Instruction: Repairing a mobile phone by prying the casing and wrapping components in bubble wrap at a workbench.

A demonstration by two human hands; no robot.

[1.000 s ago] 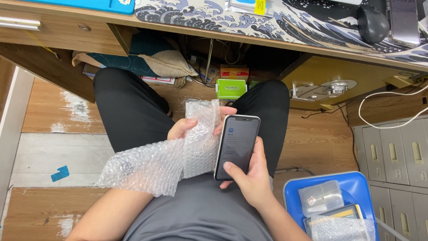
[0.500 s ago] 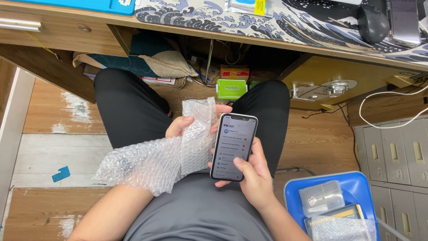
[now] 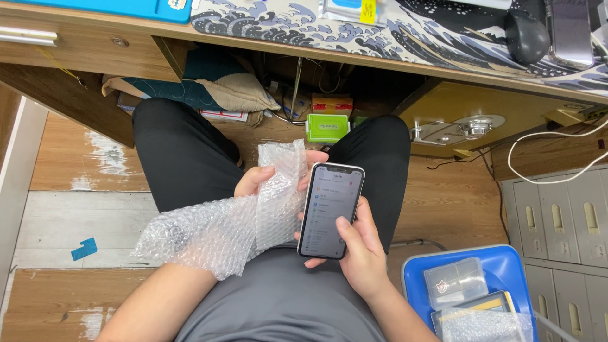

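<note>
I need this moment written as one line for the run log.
left hand: holds bubble wrap | right hand: holds phone, thumb on lit screen | blue tray: lower right

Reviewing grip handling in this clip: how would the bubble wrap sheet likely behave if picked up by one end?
The bubble wrap probably flops: it already sags and creases over the left hand. It looks light for its size, thin and see-through. Likely not fragile, though its bubbles could pop under a hard squeeze.
</note>
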